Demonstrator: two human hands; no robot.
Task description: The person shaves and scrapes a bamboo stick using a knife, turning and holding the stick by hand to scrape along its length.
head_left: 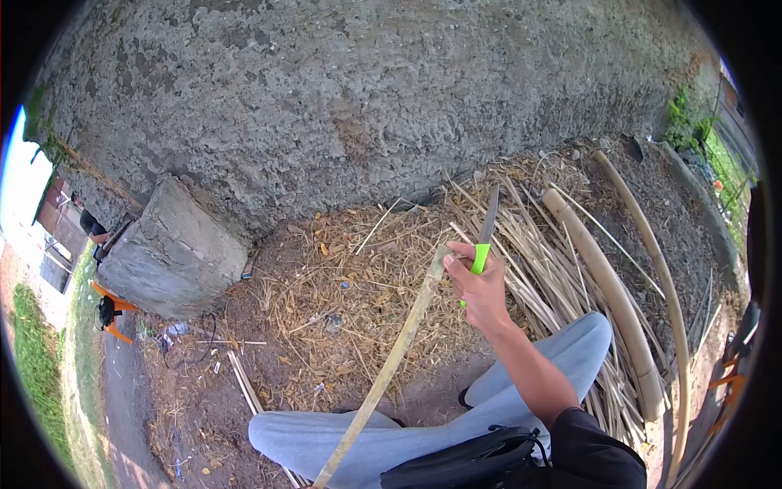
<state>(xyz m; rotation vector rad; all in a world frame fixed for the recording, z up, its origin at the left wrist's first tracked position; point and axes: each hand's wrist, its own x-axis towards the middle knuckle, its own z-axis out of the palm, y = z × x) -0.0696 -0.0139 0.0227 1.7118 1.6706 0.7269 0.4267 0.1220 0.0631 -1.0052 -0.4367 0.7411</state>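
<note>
My right hand (481, 285) is closed round the bright green handle of a knife (489, 218), whose blade points up and away. The fingertips of the same hand touch the upper end of a long, flat bamboo strip (391, 359). From there the strip slants down to the left, across my legs in light blue trousers, to the bottom edge of the view. My left hand is not clearly in view; the strip's lower end is cut off by the frame edge.
Split strips (533, 253) lie piled at the right, beside thick bamboo poles (603, 285). A rough wall (366, 98) runs across the back. A concrete block (175, 253) stands at the left, near an orange object (120, 306). Shavings cover the ground (326, 285). A person (91, 222) is far left.
</note>
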